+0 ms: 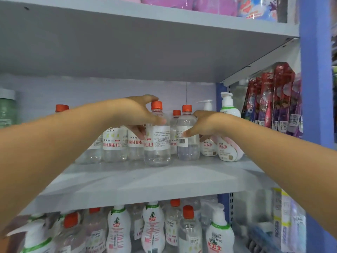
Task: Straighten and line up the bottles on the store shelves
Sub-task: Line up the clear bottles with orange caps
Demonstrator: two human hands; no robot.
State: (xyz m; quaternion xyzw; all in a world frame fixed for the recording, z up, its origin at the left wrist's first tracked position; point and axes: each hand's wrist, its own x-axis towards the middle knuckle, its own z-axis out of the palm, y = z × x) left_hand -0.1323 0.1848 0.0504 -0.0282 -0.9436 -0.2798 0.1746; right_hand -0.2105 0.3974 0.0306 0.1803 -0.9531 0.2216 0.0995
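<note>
Several clear bottles with orange caps and white labels stand on the middle shelf (145,179). My left hand (138,114) grips the shoulder of the front clear bottle (157,143), thumb in front and fingers behind it. My right hand (202,123) grips the clear bottle (187,147) to its right, whose barcode faces me. Another orange-capped bottle (176,114) stands between and behind these two. More clear bottles (114,143) stand to the left, partly hidden by my left forearm.
White pump bottles (228,114) stand at the shelf's right end beside a blue upright (317,88). Red hanging packets (273,99) fill the bay to the right. The lower shelf holds several white and clear bottles (153,229). A green jar (7,108) stands far left.
</note>
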